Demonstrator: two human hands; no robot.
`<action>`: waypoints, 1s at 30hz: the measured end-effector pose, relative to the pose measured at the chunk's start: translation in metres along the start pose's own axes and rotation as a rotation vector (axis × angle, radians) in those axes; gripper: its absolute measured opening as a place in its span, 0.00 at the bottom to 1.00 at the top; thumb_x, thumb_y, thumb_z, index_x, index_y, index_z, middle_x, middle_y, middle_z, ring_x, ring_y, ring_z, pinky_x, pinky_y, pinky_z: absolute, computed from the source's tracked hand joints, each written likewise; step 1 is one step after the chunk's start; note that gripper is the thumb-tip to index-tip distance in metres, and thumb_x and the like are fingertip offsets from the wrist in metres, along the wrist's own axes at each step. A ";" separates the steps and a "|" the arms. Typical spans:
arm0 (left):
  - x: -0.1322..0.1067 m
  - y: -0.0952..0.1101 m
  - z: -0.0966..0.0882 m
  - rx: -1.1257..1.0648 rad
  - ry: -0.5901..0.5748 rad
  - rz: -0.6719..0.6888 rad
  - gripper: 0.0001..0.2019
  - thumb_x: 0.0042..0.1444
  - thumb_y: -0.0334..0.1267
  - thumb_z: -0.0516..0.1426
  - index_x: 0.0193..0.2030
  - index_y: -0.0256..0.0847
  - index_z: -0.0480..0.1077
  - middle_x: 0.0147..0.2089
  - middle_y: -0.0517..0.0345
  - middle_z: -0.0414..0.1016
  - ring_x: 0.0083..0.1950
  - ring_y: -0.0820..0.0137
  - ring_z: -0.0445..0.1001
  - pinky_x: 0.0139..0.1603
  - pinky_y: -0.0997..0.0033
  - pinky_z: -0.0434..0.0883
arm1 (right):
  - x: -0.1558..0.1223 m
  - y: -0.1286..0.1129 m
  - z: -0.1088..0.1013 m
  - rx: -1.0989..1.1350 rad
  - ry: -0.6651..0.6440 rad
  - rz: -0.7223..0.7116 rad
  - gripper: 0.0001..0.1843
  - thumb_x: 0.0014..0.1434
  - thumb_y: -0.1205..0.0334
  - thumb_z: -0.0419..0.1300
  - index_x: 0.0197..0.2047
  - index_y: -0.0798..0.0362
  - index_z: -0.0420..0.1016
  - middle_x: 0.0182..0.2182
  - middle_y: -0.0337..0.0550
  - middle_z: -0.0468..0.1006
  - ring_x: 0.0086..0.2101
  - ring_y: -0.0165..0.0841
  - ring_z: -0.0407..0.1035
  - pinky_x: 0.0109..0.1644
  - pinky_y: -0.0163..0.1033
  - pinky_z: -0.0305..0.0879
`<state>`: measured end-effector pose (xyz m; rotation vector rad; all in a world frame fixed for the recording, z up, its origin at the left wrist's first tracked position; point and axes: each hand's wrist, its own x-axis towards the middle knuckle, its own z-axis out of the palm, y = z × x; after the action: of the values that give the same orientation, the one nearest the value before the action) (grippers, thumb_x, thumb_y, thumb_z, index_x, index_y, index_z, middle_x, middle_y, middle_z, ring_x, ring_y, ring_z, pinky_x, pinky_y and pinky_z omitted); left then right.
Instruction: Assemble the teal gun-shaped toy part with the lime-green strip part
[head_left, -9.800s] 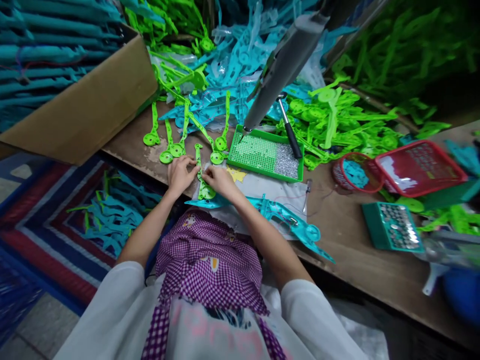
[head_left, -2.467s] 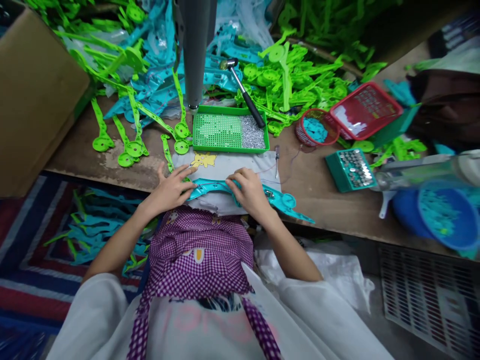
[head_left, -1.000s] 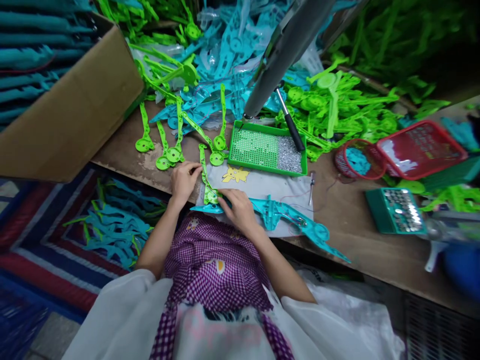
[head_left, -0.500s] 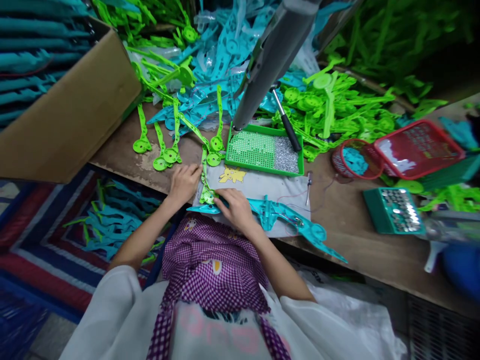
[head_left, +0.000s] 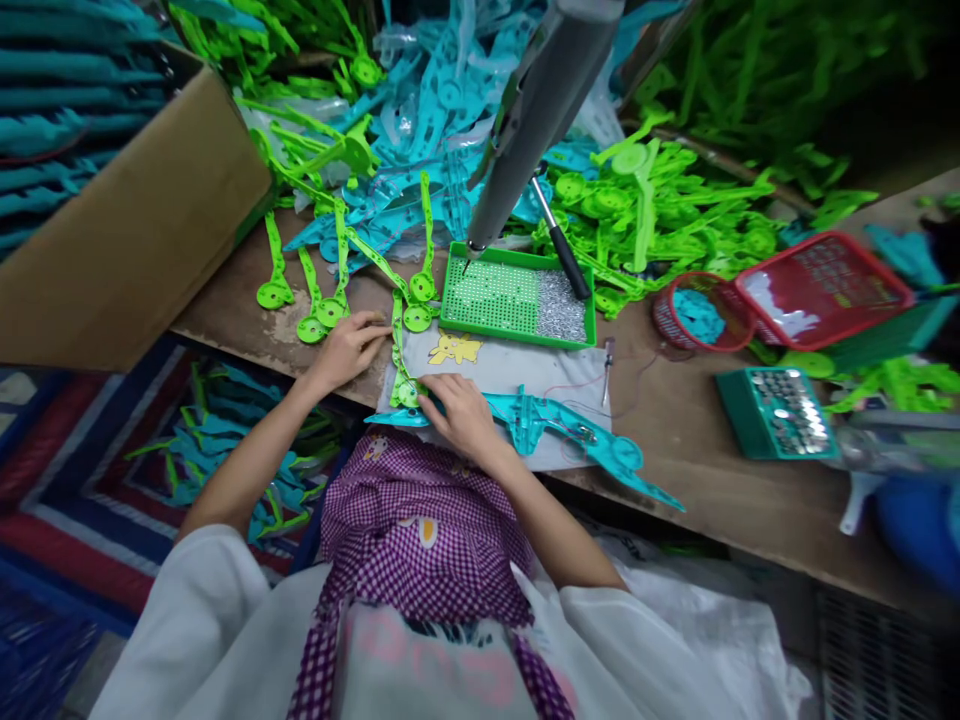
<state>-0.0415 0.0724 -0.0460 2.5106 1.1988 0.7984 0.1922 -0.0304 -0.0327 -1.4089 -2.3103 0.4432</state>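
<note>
long green plastic arm piece with a round disc end (head_left: 400,360) lies upright-to-view on a grey cloth mat with a yellow cartoon print (head_left: 517,372), at the near edge of the worn wooden workbench (head_left: 697,440). its disc end sits against a long teal plastic frame piece (head_left: 555,430) that stretches rightward along the mat's near edge.

right hand (head_left: 459,412) lies palm down over the joint where the green piece meets the teal one, fingers (head_left: 435,398) bent and pressing on both; whether it actually grasps either cannot be told. left hand (head_left: 346,347) rests just left of the green piece, fingers spread loosely, fingertips at its upper stem, nothing clenched.

just beyond the mat: a flat green plastic tray of small silver screws (head_left: 517,305), with a grey hanging powered screwdriver (head_left: 536,110) whose tip is at the tray's far left corner. a black-handled hammer (head_left: 559,245) leans over the tray's far right corner. several more loose green disc-ended arms (head_left: 322,290) lie to the left of the tray.

further back, heaps of green and teal plastic parts (head_left: 660,210). to the right, a round red mesh basket (head_left: 694,320), a red rectangular basket (head_left: 825,290), a small teal box of metal pieces (head_left: 776,412). far left, a brown cardboard box (head_left: 127,240). a small screwdriver (head_left: 606,358) lies at the mat's right edge.
</note>
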 end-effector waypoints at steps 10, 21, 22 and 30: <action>-0.014 0.019 0.000 -0.053 0.079 -0.075 0.12 0.65 0.38 0.54 0.50 0.43 0.77 0.51 0.50 0.77 0.53 0.64 0.76 0.55 0.58 0.71 | -0.002 -0.002 -0.005 0.045 -0.043 0.018 0.19 0.70 0.54 0.48 0.54 0.54 0.72 0.47 0.51 0.80 0.48 0.40 0.71 0.50 0.45 0.65; -0.020 0.044 0.008 -0.190 0.110 -0.260 0.07 0.61 0.40 0.59 0.39 0.40 0.76 0.38 0.54 0.80 0.42 0.67 0.77 0.46 0.65 0.74 | 0.049 -0.003 -0.005 -0.084 -0.202 -0.067 0.22 0.69 0.66 0.47 0.63 0.51 0.68 0.55 0.48 0.76 0.50 0.42 0.69 0.50 0.48 0.64; -0.020 0.043 0.008 -0.191 0.104 -0.265 0.07 0.61 0.40 0.59 0.38 0.40 0.77 0.38 0.54 0.80 0.42 0.67 0.77 0.46 0.65 0.74 | 0.050 -0.002 -0.005 -0.117 -0.218 -0.073 0.23 0.68 0.67 0.47 0.64 0.51 0.67 0.55 0.49 0.77 0.50 0.43 0.69 0.49 0.48 0.64; -0.024 0.040 0.010 -0.218 0.111 -0.279 0.06 0.60 0.38 0.60 0.37 0.40 0.78 0.38 0.54 0.80 0.42 0.67 0.78 0.47 0.65 0.74 | 0.045 -0.007 -0.006 -0.189 -0.279 -0.064 0.26 0.67 0.70 0.45 0.66 0.55 0.63 0.59 0.51 0.74 0.54 0.44 0.67 0.48 0.48 0.64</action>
<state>-0.0224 0.0290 -0.0454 2.0923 1.3778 0.9469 0.1717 0.0072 -0.0167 -1.4305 -2.6750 0.4348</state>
